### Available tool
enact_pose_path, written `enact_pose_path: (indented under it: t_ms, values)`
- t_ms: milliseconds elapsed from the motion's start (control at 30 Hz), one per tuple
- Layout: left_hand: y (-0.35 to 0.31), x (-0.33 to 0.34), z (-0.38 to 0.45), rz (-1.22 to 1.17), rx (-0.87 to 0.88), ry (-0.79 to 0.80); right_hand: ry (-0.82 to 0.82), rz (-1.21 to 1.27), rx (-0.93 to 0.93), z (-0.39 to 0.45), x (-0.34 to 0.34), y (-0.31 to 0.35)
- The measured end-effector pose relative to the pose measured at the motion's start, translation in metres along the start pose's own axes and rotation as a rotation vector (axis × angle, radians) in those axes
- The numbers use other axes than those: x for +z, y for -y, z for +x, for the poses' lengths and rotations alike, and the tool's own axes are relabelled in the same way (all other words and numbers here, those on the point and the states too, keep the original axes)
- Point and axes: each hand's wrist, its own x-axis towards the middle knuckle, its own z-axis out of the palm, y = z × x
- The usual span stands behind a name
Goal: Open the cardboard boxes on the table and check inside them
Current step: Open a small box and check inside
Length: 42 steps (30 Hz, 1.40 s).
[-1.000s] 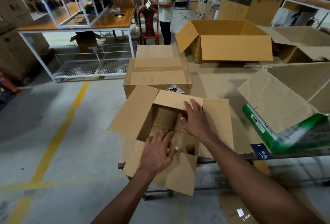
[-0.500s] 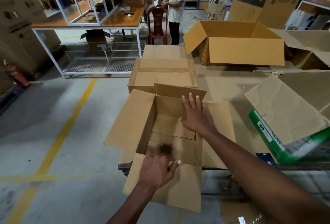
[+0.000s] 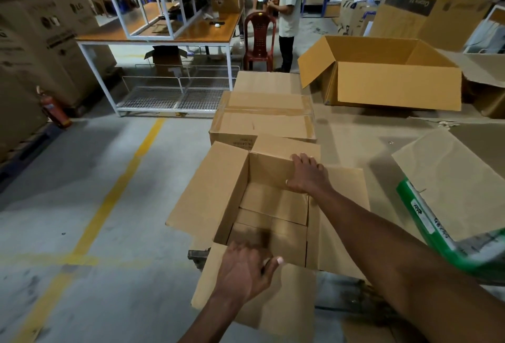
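2 hands (image 3: 307, 176) (image 3: 246, 271) hold the open box (image 3: 273, 206), fingers curled over its far and near flaps.

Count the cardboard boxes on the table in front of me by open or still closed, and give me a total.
Open boxes: 4 — near box, big box, far-right box, tipped box
Closed boxes: 1 — taped box
Total: 5

An open box (image 3: 273, 206) sits at the surface's (image 3: 355, 135) near edge; a closed box (image 3: 262, 118) lies directly behind it, a large open box (image 3: 388, 83) farther back right.
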Motion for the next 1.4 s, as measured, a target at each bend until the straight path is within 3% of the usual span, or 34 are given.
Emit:
enact_pose_path:
  t_ms: [200,333,567,767,1000,1167,1400]
  values:
    - [-0.004,-0.002,-0.001,0.037,-0.001,-0.007,0.076,0.006,-0.017,-0.005,-0.003,-0.007]
    - [0.002,-0.001,0.006,-0.066,0.008,-0.066,0.011,0.094,-0.016,-0.025,-0.002,-0.006]
    - [0.026,-0.025,0.019,-0.316,-0.096,-0.352,0.051,0.407,-0.010,-0.084,-0.008,0.020]
    - [0.044,-0.039,-0.004,-0.536,-0.241,-0.452,0.002,0.735,-0.075,-0.152,-0.016,0.051]
    - [0.096,-0.054,-0.040,-0.711,-0.291,-0.580,-0.123,0.952,-0.102,-0.203,0.004,0.130]
    - [0.163,-0.072,-0.071,-0.768,-0.277,-0.604,-0.249,1.054,-0.142,-0.206,0.022,0.223]
    - [0.269,-0.100,-0.102,-0.949,-0.362,-0.529,-0.136,1.116,-0.160,-0.187,0.048,0.355]
